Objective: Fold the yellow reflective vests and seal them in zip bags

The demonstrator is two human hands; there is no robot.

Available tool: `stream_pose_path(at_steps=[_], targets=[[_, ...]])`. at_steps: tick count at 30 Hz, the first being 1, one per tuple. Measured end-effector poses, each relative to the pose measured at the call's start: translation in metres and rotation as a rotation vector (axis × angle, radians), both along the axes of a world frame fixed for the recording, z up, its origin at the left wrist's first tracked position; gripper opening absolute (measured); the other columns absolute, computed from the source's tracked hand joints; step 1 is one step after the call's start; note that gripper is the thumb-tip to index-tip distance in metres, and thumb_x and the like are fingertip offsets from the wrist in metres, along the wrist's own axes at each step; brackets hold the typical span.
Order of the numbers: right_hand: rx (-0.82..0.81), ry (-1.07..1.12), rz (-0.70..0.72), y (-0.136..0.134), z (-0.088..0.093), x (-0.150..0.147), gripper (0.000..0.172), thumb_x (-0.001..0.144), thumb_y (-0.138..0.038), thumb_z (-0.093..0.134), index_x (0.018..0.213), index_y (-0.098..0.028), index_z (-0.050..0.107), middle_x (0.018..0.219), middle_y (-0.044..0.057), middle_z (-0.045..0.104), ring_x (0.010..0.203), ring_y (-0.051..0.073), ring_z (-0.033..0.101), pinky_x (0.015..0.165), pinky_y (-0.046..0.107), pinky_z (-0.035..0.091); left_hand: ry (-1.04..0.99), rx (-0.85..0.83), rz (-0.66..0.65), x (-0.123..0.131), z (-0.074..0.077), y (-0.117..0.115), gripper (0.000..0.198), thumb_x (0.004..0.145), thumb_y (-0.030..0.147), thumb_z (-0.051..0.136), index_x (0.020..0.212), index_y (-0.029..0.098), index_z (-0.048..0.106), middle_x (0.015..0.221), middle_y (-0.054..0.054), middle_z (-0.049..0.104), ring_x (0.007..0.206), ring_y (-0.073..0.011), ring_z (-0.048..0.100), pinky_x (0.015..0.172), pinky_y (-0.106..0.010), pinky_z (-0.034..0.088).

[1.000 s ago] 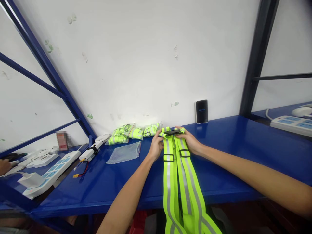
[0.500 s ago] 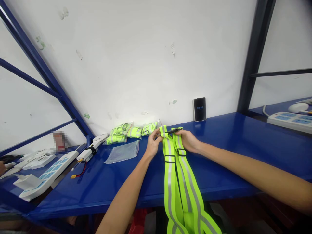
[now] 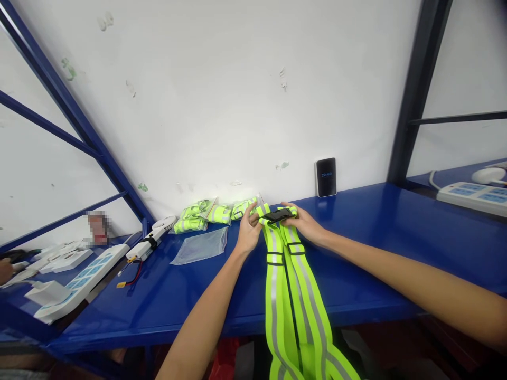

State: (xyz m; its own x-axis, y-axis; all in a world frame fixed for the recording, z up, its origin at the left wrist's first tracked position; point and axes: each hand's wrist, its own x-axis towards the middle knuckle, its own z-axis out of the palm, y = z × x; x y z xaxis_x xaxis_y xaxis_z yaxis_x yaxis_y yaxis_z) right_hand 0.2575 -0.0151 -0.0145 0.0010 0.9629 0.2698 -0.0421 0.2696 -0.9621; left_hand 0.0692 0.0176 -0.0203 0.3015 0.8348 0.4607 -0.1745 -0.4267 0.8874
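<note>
A neon-yellow reflective strap vest [image 3: 291, 295] lies across the blue shelf [image 3: 376, 248] and hangs over its front edge. Both hands hold its far end, where a black buckle [image 3: 278, 215] sits. My left hand [image 3: 249, 231] pinches the strap end on the left. My right hand [image 3: 303, 224] grips it on the right, fingers closed over the band. Two black sliders sit lower on the straps.
Several folded, bagged vests [image 3: 214, 214] lie by the wall, an empty clear bag [image 3: 201, 247] in front of them. A phone [image 3: 326, 177] leans on the wall. Power strips [image 3: 79, 285] and a small white fan [image 3: 152, 238] lie left; another strip [image 3: 473, 196] right. Another person's hand [image 3: 5, 270] shows far left.
The strap end was lifted slightly half a second ago and now lies lower with the black buckle showing on top. Both hands stay at the far end.
</note>
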Motion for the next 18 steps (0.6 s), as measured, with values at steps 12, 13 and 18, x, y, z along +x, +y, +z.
stream_pose_path(at_steps=[12, 13, 18], targets=[[-0.06, 0.1, 0.245, -0.011, -0.004, -0.008, 0.068, 0.067, -0.015, 0.068, 0.131, -0.027, 0.049, 0.114, 0.0, 0.067, 0.107, 0.023, 0.061, 0.097, 0.037, 0.045, 0.04, -0.02, 0.064, 0.001, -0.004, -0.002, 0.015, 0.073, 0.028, 0.065, 0.076, 0.018, 0.054, 0.07, 0.003, 0.057, 0.064, -0.0122, 0.052, 0.062, -0.024, 0.041], [-0.055, 0.134, 0.261, -0.011, -0.005, -0.008, 0.069, 0.067, -0.015, 0.069, 0.132, -0.029, 0.048, 0.113, 0.0, 0.067, 0.105, 0.022, 0.062, 0.096, 0.036, 0.046, 0.058, -0.022, 0.061, 0.001, -0.004, -0.003, 0.014, 0.072, 0.027, 0.065, 0.075, 0.018, 0.055, 0.07, 0.002, 0.057, 0.064, -0.0122, 0.051, 0.062, -0.024, 0.041], [-0.059, 0.196, 0.282, -0.008, -0.01, -0.011, 0.057, 0.068, -0.02, 0.074, 0.121, -0.028, 0.055, 0.1, -0.002, 0.069, 0.093, 0.02, 0.064, 0.087, 0.034, 0.048, 0.099, -0.122, 0.121, 0.001, -0.003, -0.005, 0.021, 0.078, 0.037, 0.059, 0.072, 0.018, 0.055, 0.066, 0.001, 0.055, 0.062, -0.0137, 0.05, 0.062, -0.026, 0.041]])
